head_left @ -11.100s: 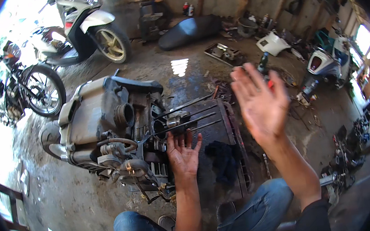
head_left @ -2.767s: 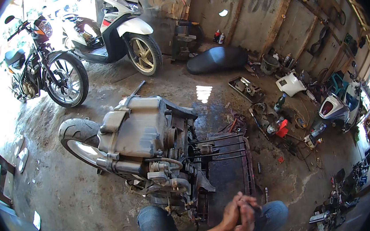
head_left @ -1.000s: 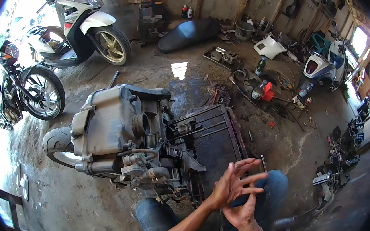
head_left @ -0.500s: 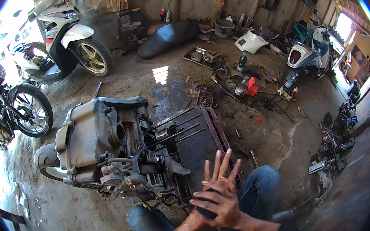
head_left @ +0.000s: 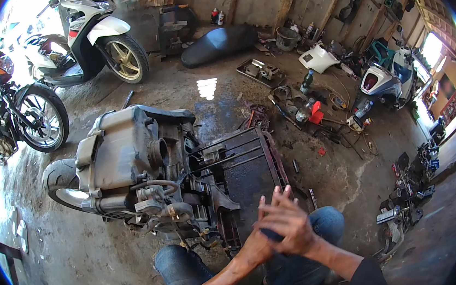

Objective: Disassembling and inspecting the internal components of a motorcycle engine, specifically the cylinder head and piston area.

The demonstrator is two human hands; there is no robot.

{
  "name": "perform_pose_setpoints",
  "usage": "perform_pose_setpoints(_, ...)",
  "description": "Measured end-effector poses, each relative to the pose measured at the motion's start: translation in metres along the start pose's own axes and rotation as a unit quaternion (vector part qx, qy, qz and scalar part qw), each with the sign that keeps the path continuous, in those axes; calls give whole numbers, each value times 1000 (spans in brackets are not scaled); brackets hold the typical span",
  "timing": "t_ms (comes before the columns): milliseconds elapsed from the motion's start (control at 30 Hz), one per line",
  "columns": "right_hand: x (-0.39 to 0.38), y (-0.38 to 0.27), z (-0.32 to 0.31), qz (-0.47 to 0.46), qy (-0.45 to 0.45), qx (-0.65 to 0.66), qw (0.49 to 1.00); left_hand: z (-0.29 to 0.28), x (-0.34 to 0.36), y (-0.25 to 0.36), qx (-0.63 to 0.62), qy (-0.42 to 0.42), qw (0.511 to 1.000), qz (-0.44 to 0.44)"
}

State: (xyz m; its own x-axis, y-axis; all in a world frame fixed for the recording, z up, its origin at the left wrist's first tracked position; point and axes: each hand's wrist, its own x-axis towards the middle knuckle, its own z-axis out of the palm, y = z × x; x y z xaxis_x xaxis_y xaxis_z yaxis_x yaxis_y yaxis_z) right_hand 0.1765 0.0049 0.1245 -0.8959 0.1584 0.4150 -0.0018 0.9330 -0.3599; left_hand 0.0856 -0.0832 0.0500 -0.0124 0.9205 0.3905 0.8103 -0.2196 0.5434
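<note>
My two hands meet in front of my knees. My right hand (head_left: 296, 230) lies across my left hand (head_left: 258, 246), its fingers outstretched and slightly blurred. The left fingertips point up past it, and the rest of that hand is partly covered. A dark patch shows between the palms; I cannot make out whether it is an object. Just beyond stands a partly dismantled motorcycle engine (head_left: 155, 155) with a dusty air filter box (head_left: 118, 147) on top. Long bare studs (head_left: 235, 158) stick out from its open cylinder end. A rear wheel (head_left: 63, 183) shows at its left.
A white scooter (head_left: 89, 37) and another motorcycle (head_left: 33, 117) stand at the left. Farther back lie a black seat (head_left: 218, 45), a metal tray of parts (head_left: 261, 73) and a white body panel (head_left: 319, 58). Bottles, a red piece (head_left: 316, 113) and loose parts (head_left: 408, 194) litter the right side.
My right hand has slid up and across my left, hiding more of its fingers. The whole view has shifted slightly; the engine and surrounding things stay put.
</note>
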Motion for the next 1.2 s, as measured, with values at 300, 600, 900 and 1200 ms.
perform_pose_setpoints(300,-22,39,-93,184,152,-128,963,-61,-2,23,-325,44,942,-73)
perform_pose_setpoints(600,-88,56,-92,202,-81,-99,971,-61,14,12,-317,-4,948,-1)
perform_pose_setpoints(900,-93,70,-91,167,-142,1,976,-49,3,3,-367,-90,925,-43)
perform_pose_setpoints(1200,-68,114,-95,316,-253,39,913,-48,38,14,-482,-188,836,-180)
